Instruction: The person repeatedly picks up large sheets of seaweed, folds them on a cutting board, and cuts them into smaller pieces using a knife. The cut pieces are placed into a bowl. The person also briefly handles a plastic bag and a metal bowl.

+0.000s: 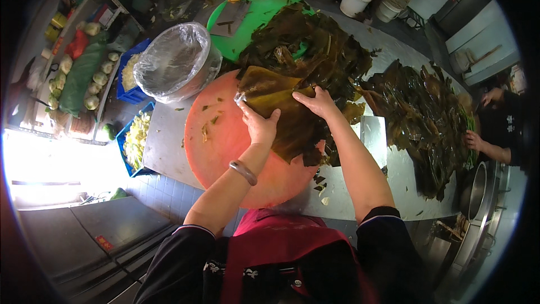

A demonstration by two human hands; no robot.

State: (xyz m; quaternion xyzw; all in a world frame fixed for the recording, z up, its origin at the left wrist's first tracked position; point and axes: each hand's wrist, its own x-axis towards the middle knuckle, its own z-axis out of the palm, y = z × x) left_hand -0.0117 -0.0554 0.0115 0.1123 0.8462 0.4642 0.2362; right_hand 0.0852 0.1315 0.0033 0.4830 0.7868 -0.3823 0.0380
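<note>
A broad, wet sheet of dark kelp (287,103) is stretched between my hands above the round orange cutting board (223,169). My left hand (259,124) grips its near left edge, with the thumb on top. On its upper right part, my right hand (318,101) pinches a fold; those fingertips are partly hidden. Small kelp scraps (206,126) lie on the left of the board. Beyond my hands, a large heap of kelp (308,38) covers much of a round green cutting board (270,2). A rectangular metal blade (373,135) rests right of my right forearm.
A plastic-lined basin (177,63) stands at the left, near blue crates of cut vegetables (137,139). More kelp (422,122) is piled on the metal table (405,181) to the right. A co-worker's hand (474,140) touches green stalks there. A cleaver (231,19) lies on the green board.
</note>
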